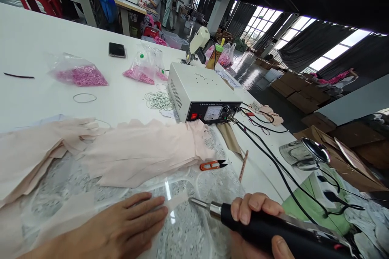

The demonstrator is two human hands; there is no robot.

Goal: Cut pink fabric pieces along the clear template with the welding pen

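In the head view my right hand (pixel 258 214) is wrapped round a black ultrasonic welding gun (pixel 291 232) with a pointed metal tip. That tip is at the end of a small pale fabric strip (pixel 179 200); whether it touches cannot be told. My left hand (pixel 127 222) lies flat with fingers stretched out, its fingertips on the strip's other end. Under both is a clear sheet over a grey speckled surface (pixel 182 238). Pale pink fabric pieces (pixel 146 145) are stacked just beyond, with orange thread snips (pixel 212 165) beside them.
A white control box (pixel 200 83) with black cables (pixel 273 158) stands behind the stack. Bags of pink bits (pixel 80 75), a phone (pixel 117 49), pale elastic loops (pixel 158 100) and a metal canister (pixel 304 153) are on the white table (pixel 45 101). People are in the background.
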